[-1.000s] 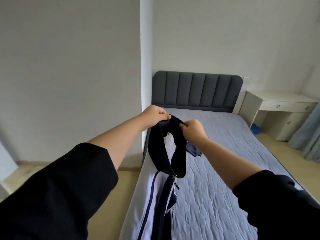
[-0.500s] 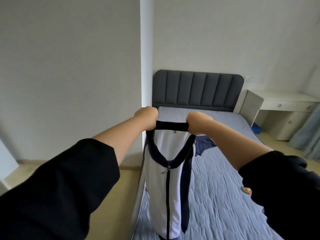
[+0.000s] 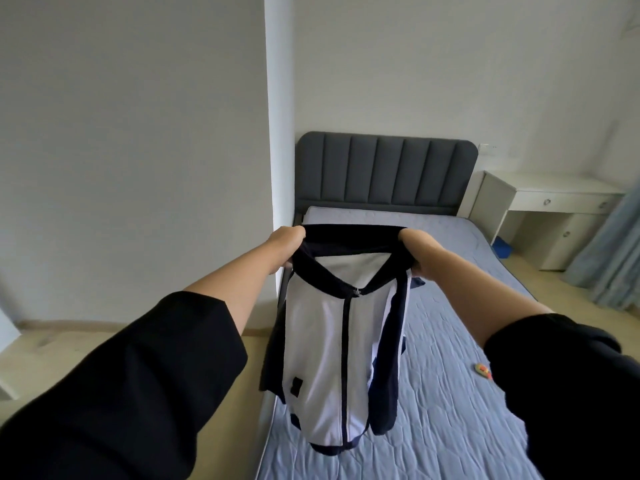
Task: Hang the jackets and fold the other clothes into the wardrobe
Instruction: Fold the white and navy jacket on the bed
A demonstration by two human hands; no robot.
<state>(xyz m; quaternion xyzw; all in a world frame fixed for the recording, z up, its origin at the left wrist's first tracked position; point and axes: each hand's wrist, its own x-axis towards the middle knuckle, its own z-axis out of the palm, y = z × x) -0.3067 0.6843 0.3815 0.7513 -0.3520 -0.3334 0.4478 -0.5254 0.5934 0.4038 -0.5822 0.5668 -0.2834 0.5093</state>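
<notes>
Head view: white zip-front jacket (image 3: 322,355) with navy collar and trim hangs over the quilted blue bed (image 3: 450,393), collar ends grasped by left hand (image 3: 285,245) at 9 o'clock and right hand (image 3: 417,251) at 3 o'clock.

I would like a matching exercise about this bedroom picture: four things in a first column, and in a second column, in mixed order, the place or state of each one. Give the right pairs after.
Column one
1. jacket
2. headboard
3. desk
4. small orange object

Column two
A. lies on the mattress, near its right edge
B. held up by the collar in the left hand and right hand
C. dark grey, upright behind the mattress
D. white, with a drawer, right of the mattress

Pairs: 1-B, 2-C, 3-D, 4-A
</notes>
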